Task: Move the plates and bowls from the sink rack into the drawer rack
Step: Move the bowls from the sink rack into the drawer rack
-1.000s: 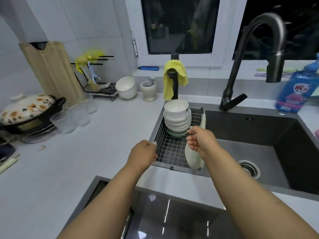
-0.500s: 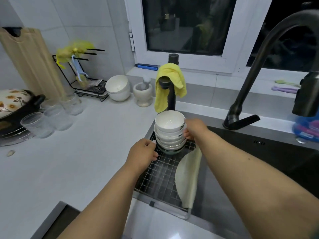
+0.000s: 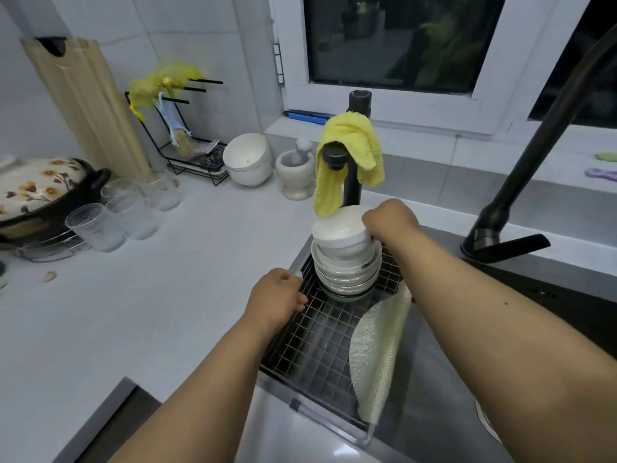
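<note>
Here, at frame centre, the left hand [image 3: 278, 297] rests curled on the sink rack [image 3: 320, 349] edge, while just above it the right hand [image 3: 389, 220] grips the top bowl [image 3: 340, 235] of the upright bowl stack [image 3: 345, 269].

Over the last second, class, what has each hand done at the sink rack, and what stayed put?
The right hand moved from the stack's near side up to the top bowl, gripping its rim and tilting it. The left hand stayed on the sink rack edge. The lower bowls and the mesh cloth stayed.
</note>
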